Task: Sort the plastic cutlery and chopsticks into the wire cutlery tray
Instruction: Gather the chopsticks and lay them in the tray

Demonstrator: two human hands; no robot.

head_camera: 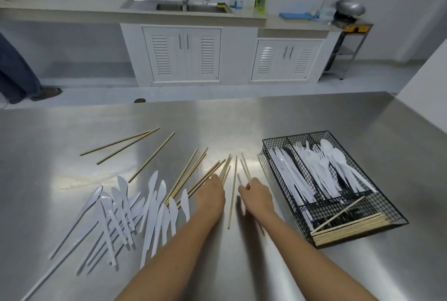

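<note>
Bright glare on steel table (217,116); wide-angle distortion

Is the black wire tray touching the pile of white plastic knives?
Apart. The head view shows bare steel table between the black wire tray and white plastic knives.

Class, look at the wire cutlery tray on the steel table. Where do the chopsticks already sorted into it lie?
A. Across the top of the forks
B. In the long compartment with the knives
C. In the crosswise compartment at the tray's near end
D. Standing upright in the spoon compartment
C: the sorted chopsticks lie bundled crosswise in the near end compartment of the wire cutlery tray, below the knives, forks and spoons.
</note>
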